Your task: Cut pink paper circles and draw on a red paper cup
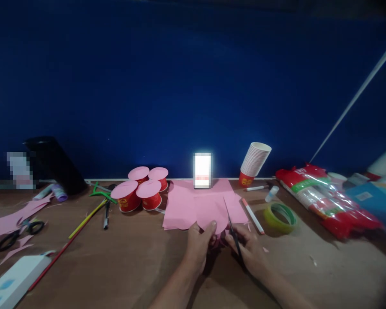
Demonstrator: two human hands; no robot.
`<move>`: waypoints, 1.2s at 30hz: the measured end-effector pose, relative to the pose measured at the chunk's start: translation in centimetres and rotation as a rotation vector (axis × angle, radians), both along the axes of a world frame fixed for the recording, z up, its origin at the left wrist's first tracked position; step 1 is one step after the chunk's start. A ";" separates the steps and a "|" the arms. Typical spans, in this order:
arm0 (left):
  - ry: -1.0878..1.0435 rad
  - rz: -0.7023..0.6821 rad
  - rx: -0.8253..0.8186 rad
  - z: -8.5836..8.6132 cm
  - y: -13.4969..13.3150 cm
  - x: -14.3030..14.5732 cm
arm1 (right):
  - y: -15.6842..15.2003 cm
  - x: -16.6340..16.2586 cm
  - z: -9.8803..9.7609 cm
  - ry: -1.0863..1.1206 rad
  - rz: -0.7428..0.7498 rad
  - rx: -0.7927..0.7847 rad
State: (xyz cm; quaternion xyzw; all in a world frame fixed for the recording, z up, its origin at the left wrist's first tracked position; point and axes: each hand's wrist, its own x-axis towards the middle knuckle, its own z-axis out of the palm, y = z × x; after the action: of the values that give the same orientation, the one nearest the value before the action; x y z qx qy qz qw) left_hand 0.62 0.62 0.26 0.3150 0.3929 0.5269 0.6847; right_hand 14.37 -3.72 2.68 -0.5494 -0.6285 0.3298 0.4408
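My left hand [198, 245] pinches a rounded piece of pink paper [210, 216] near the table's front middle, thumb on top. My right hand [249, 249] grips a pair of scissors [230, 223] whose blades point up and away into the pink paper's right edge. Under and behind that piece lies a stack of pink paper sheets [183, 201]. Small pink scraps lie between my hands.
Several red cups capped with pink discs [138, 195] stand at left of the sheets. A lit phone [202, 169], tilted stack of paper cups [254, 161], markers [253, 216], green tape roll [280, 218], glue stick [272, 194], bagged cups [324, 199]. Second scissors [17, 234] and sticks [83, 221] at left.
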 end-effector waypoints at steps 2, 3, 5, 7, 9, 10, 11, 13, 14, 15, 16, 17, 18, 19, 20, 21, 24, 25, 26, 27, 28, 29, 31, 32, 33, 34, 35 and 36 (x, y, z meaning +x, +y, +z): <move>0.013 -0.001 -0.011 -0.2 0.1 0.0 | 0.1 0.0 -0.1 0.028 0.015 -0.003; 0.015 -0.005 -0.009 -0.3 0.1 0.0 | 0.1 0.0 -0.2 0.038 0.024 -0.005; 0.017 -0.004 -0.013 -0.4 0.1 0.0 | 0.2 0.1 -0.5 0.041 0.029 -0.002; 0.010 0.003 -0.010 -0.3 0.1 0.0 | 0.2 0.1 -0.6 0.033 0.027 0.006; 0.005 0.013 -0.009 -0.1 0.1 0.0 | 0.2 0.2 -0.5 0.034 0.027 0.013; 0.006 0.019 -0.009 0.0 0.1 0.0 | 0.2 0.1 -0.4 0.040 0.032 0.011; 0.004 0.020 -0.007 0.2 0.0 0.0 | 0.1 0.1 -0.3 0.044 0.035 0.007; -0.003 0.014 -0.004 0.3 0.0 0.0 | 0.1 0.1 -0.2 0.037 0.028 0.003; -0.005 0.012 -0.002 0.3 -0.1 -0.1 | 0.0 0.1 -0.2 0.030 0.021 0.004; -0.004 0.012 0.001 0.3 -0.1 -0.1 | 0.0 0.1 -0.2 0.021 0.016 0.004; -0.002 0.012 0.007 0.3 -0.1 -0.1 | 0.0 0.1 -0.2 0.010 0.009 0.003; 0.001 0.011 0.015 0.2 -0.1 -0.1 | 0.0 0.1 -0.2 0.002 0.007 0.002; 0.004 0.010 0.024 0.2 -0.1 -0.1 | -0.1 0.2 -0.3 -0.003 0.008 0.001; 0.004 0.008 0.029 0.1 -0.1 0.0 | -0.1 0.2 -0.3 -0.007 0.012 0.000; 0.003 0.004 0.032 0.1 -0.1 0.0 | -0.1 0.2 -0.2 -0.014 0.017 -0.002; 0.003 0.005 0.031 0.1 -0.1 0.0 | 0.0 0.2 -0.2 -0.022 0.021 -0.002; 0.002 0.010 0.017 0.3 -0.1 0.0 | 0.0 0.3 -0.1 -0.043 0.009 -0.009; -0.002 0.014 0.014 0.4 -0.1 0.0 | 0.0 0.3 -0.1 -0.042 0.003 -0.018; -0.009 0.014 0.017 0.5 -0.1 0.0 | 0.0 0.3 -0.2 -0.038 -0.003 -0.027; -0.016 0.018 0.019 0.6 -0.2 0.0 | 0.0 0.3 -0.3 -0.033 -0.006 -0.036; -0.022 0.019 0.021 0.7 -0.2 0.0 | 0.0 0.3 -0.4 -0.028 -0.005 -0.045; -0.025 0.019 0.022 0.7 -0.2 0.0 | -0.1 0.4 -0.5 -0.022 -0.003 -0.050; -0.024 0.030 0.011 0.8 -0.1 0.0 | -0.1 0.4 -0.6 -0.006 -0.001 -0.055; -0.021 0.037 0.001 0.9 -0.1 0.0 | -0.1 0.4 -0.6 0.003 0.004 -0.061; -0.019 0.048 -0.011 0.9 -0.1 0.0 | -0.1 0.4 -0.6 0.010 0.005 -0.066; -0.016 0.055 -0.021 0.9 -0.2 0.0 | -0.1 0.4 -0.5 0.009 0.009 -0.069; -0.014 0.060 -0.028 1.0 -0.2 0.0 | -0.1 0.4 -0.4 0.000 0.011 -0.067; -0.015 0.060 -0.030 1.0 -0.2 0.0 | -0.1 0.4 -0.3 -0.012 0.014 -0.059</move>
State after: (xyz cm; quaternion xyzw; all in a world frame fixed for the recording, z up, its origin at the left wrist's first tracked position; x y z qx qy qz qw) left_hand 0.63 0.41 1.30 0.2887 0.4051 0.5436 0.6760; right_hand 14.72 -3.87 2.34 -0.5598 -0.6249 0.3478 0.4185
